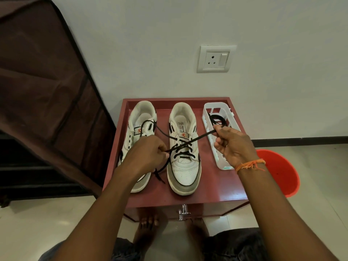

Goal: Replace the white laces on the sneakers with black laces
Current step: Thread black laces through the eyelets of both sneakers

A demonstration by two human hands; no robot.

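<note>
From my remote seat I look down on a brown fabric wardrobe (43,87) filling the left, its top and base cut off by the frame. Before it stands a small maroon wooden table (216,189) with a raised rim and a chrome drawer knob (183,213). An orange plastic bucket (282,172) sits on the tiled floor, half hidden behind the table and my right forearm. On the tabletop lie two white leather sneakers, toes toward me: the right sneaker (183,166), its lower eyelets crossed by a black lace (183,147), and the left sneaker (141,119), largely covered by my left hand (145,157). A white slotted plastic basket (212,113) beside them holds coiled black laces (216,118). My left hand pinches one lace end just beside the right sneaker's eyelets; my right hand (231,146), an orange thread (250,164) on its wrist, pinches the other end, drawn taut over the basket.
</note>
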